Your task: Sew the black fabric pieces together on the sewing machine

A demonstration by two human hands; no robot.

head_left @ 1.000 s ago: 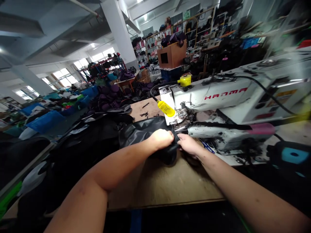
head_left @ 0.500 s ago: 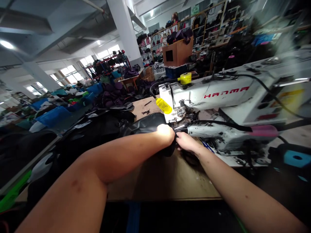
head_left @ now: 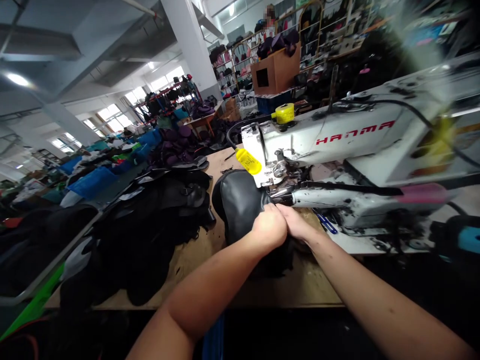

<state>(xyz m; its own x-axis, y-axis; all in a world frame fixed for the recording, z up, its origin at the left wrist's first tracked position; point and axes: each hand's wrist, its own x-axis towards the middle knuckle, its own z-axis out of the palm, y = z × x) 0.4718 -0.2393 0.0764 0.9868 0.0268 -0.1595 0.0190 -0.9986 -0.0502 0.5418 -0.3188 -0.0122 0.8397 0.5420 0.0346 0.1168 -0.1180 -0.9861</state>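
Observation:
A black leather-like bag piece (head_left: 240, 200), rounded and glossy, lies under the head of a white sewing machine (head_left: 337, 135). Its edge is at the tip of the machine's narrow lower arm (head_left: 318, 196). My left hand (head_left: 272, 226) is closed on the near edge of the piece, just in front of the needle area. Right beside it, touching, my right hand (head_left: 294, 222) is closed on the same edge, its fingertips largely hidden by my left hand. Dark fabric hangs beneath both hands onto the table.
Black bag pieces (head_left: 150, 215) are heaped on the wooden table (head_left: 315, 285) at left. Blue-handled scissors (head_left: 327, 222) lie beneath the machine's lower arm. A yellow tag-like cover (head_left: 248, 161) hangs at the machine head. Behind stands a cardboard box (head_left: 275, 70) with dark items on top.
The black piece has turned and now spreads toward me, left of the needle area. My left hand has shifted right and nearer, up against my right hand. The view has moved slightly.

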